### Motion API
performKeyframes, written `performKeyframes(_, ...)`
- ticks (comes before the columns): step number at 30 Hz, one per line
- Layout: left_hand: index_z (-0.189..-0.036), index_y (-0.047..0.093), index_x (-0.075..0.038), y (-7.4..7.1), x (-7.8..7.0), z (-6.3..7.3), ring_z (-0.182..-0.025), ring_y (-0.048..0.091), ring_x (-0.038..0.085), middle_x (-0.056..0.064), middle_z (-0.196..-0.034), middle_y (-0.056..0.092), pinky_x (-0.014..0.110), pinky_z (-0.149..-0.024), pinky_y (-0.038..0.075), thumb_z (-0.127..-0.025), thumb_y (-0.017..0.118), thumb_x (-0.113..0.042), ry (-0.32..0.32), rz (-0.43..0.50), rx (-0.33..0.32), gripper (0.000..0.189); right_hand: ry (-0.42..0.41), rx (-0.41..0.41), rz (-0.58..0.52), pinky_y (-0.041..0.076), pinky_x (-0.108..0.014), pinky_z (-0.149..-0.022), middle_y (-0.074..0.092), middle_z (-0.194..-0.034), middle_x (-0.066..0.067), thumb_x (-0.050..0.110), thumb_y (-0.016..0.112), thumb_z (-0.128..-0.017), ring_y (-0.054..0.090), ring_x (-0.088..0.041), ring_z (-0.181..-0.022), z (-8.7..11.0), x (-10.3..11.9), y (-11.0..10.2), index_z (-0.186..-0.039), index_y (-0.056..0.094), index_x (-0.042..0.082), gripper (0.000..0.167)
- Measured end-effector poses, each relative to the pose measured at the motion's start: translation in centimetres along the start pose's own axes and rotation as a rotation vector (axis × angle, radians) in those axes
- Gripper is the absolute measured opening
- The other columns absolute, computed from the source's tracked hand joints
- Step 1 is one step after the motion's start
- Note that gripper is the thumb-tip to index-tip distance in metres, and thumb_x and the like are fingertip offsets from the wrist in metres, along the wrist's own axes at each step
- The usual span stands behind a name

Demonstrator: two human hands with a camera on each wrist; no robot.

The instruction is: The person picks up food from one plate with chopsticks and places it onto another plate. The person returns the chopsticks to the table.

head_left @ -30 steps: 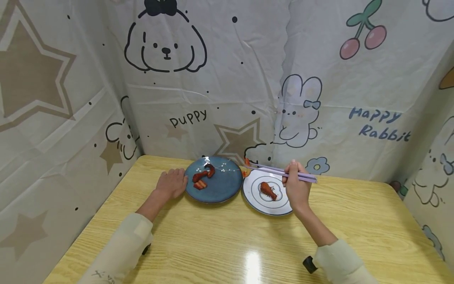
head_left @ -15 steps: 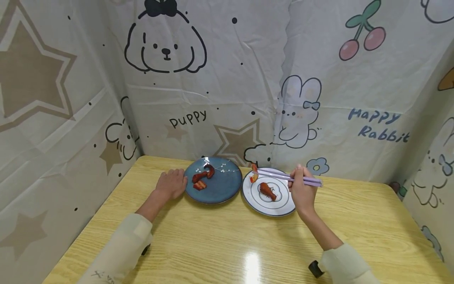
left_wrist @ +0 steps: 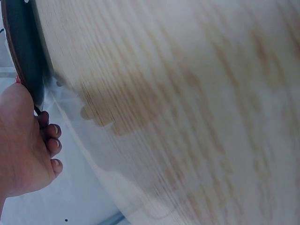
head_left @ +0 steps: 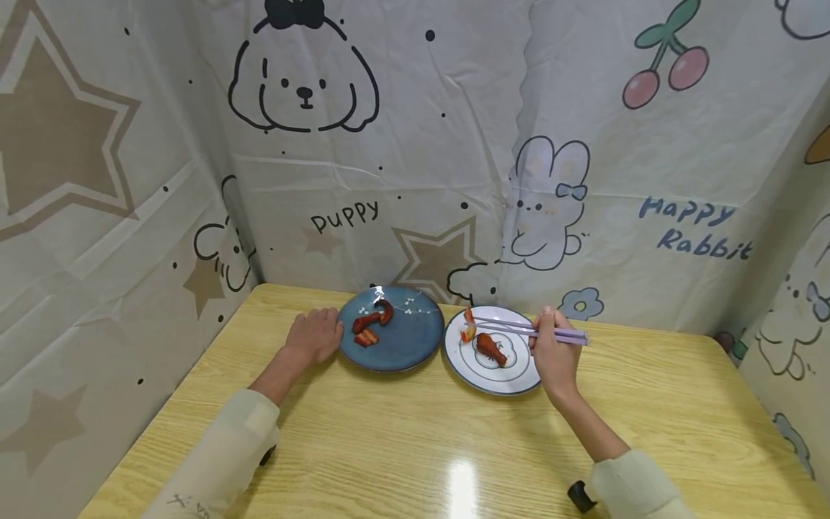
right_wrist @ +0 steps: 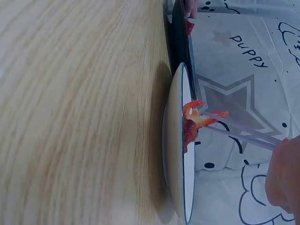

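My right hand (head_left: 556, 360) grips a pair of lilac chopsticks (head_left: 512, 326) over the white plate (head_left: 463, 364). Their tips pinch an orange-red shrimp (head_left: 468, 324) above the plate's left side, beside a brown chicken drumstick (head_left: 491, 349). In the right wrist view, the shrimp (right_wrist: 204, 119) shows at the chopstick ends, overlapping the drumstick (right_wrist: 189, 135). My left hand (head_left: 314, 336) rests at the left rim of the blue plate (head_left: 408, 346), its thumb side against it. In the left wrist view, that hand (left_wrist: 23, 140) has its fingers loosely bent below the plate's edge (left_wrist: 28, 56).
On the blue plate lie a dark red drumstick-like piece (head_left: 365, 324), a curved dark piece (head_left: 385, 311) and a striped slab of meat (head_left: 366, 338). The wooden table (head_left: 389, 440) meets a printed cloth (head_left: 415, 144) behind the plates.
My right hand has moved right and slightly down, carrying the shrimp from between the two plates to over the white plate's left side. The left hand has stayed put.
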State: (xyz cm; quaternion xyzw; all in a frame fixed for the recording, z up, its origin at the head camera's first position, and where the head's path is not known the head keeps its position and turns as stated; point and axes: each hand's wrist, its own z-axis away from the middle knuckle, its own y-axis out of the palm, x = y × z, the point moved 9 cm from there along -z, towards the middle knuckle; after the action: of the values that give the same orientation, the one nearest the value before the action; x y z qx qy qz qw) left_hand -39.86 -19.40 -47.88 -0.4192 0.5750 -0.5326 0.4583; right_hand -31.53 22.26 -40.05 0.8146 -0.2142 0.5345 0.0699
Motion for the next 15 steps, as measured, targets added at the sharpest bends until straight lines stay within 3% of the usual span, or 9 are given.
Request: performKeyframes(15, -0.107, 0.051, 0.001, -0.10, 0.05, -0.02, -0.098, 0.053, 0.035, 0.015, -0.097, 0.055, 0.050, -0.080, 0.039, -0.107, 0.035, -0.026, 0.001, 0.000, -0.014, 0.032, 0.019, 0.014, 0.064, 0.039, -0.021, -0.041, 0.056, -0.061, -0.013, 0.032, 0.042, -0.107, 0.051, -0.011, -0.046, 0.01, -0.53, 0.84, -0.080, 0.058, 0.000, 0.045)
